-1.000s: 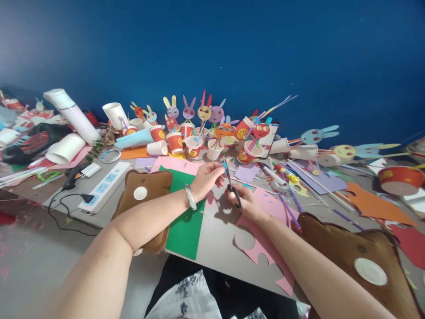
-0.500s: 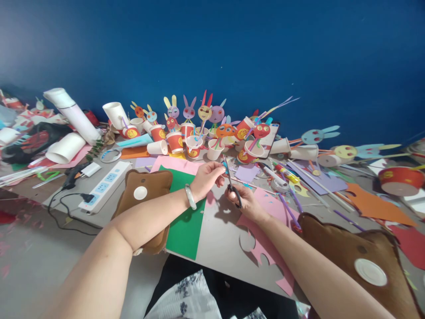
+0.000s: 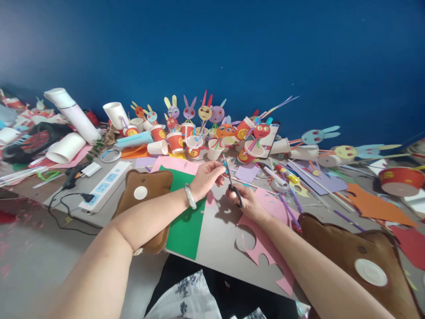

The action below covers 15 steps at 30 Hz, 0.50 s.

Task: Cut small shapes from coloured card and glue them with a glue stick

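Note:
My right hand (image 3: 244,200) is closed around the black handles of a pair of scissors (image 3: 231,184), whose blades point up and away from me. My left hand (image 3: 210,177), with a pale bangle at the wrist, pinches a small blue piece of paper (image 3: 226,167) beside the blades. Both hands are above the grey table. Below them lies a small pink paper piece (image 3: 210,198). Green paper (image 3: 186,212) lies under my left wrist, and pink paper with round cut-outs (image 3: 265,239) lies under my right forearm.
Paper cups with rabbit-faced figures (image 3: 205,114) line the back by the blue wall. A power strip (image 3: 105,188) with black cords and a brown cushion (image 3: 142,199) are at left. Another brown cushion (image 3: 358,252), purple paper (image 3: 315,177) and orange paper (image 3: 378,206) lie right.
Both hands keep almost the same place at the blue piece. The scissors have shifted only very slightly.

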### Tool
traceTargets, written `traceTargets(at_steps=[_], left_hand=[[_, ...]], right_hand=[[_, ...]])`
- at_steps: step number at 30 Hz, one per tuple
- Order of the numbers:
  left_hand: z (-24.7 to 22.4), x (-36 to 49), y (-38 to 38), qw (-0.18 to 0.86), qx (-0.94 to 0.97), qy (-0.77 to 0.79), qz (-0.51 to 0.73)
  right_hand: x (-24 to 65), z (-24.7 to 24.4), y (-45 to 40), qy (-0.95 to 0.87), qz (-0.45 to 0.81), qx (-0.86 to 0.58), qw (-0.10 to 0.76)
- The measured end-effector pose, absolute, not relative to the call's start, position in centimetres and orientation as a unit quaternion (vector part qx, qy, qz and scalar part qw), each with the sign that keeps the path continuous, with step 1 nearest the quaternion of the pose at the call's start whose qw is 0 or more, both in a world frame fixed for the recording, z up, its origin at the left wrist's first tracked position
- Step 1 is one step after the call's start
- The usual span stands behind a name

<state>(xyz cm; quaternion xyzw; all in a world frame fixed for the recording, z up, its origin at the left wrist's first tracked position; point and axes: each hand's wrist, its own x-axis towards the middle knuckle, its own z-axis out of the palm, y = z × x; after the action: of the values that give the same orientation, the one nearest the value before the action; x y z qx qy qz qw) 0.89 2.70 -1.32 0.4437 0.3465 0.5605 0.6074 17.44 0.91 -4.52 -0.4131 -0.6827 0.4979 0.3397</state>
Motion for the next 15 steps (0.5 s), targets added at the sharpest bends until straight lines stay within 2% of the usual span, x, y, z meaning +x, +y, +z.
traceTargets(at_steps=[15], left_hand=[[-1.37,0.71,2.84,0.601,0.451,0.343,0.563]], right_hand=[[17.51,-3.81,0.90,-0.689,0.487,-0.422,0.332]])
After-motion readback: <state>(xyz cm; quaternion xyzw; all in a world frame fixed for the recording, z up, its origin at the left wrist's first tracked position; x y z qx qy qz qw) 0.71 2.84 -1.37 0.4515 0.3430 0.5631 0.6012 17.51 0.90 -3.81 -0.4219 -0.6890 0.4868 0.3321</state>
